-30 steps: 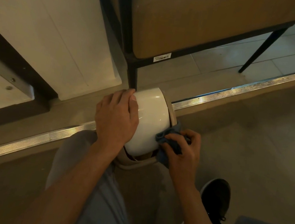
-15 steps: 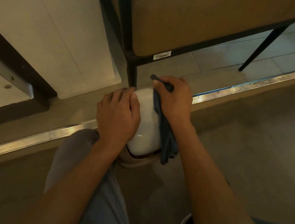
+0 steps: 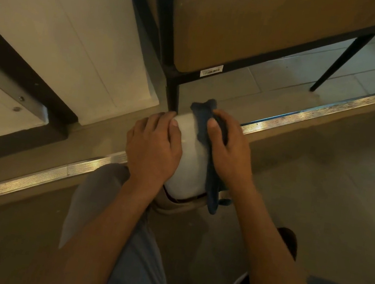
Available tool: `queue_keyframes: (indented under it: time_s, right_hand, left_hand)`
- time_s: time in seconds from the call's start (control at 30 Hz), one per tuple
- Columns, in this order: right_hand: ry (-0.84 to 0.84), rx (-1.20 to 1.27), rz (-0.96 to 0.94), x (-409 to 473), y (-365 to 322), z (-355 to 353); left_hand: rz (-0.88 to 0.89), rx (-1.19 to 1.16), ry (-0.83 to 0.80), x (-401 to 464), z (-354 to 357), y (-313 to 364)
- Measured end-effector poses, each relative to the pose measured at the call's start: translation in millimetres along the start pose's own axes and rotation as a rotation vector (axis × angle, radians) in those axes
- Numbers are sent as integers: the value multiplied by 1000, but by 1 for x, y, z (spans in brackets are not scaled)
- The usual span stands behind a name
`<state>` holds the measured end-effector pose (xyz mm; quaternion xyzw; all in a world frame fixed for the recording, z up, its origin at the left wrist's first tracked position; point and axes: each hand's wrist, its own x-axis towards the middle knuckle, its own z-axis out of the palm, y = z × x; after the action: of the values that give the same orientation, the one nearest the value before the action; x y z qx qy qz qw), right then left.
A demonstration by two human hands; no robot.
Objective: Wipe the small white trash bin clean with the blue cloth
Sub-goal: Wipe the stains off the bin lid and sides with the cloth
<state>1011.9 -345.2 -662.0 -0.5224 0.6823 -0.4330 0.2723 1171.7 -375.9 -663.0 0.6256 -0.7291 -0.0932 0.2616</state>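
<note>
Dim tiled floor (image 3: 334, 186), black-framed bench (image 3: 258, 26)

The beige floor (image 3: 320, 184) carries a ribbed metal threshold strip (image 3: 318, 112) running across it, a black furniture leg (image 3: 173, 94) beside the white trash bin (image 3: 191, 161), and a dark shoe (image 3: 288, 242).
</note>
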Motion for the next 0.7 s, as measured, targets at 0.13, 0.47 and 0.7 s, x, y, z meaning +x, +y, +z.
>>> queue_keyframes:
  time_s: [0.13, 0.47, 0.7]
  right_hand:
    - [150, -108, -65, -28, 10, 18]
    - [3, -172, 152, 41, -19, 12]
    - [252, -197, 68, 1, -8, 25]
  left_hand:
    - [7, -4, 6, 0, -1, -1]
    - [12, -5, -29, 2, 2, -2]
    - [10, 6, -19, 4, -1, -2]
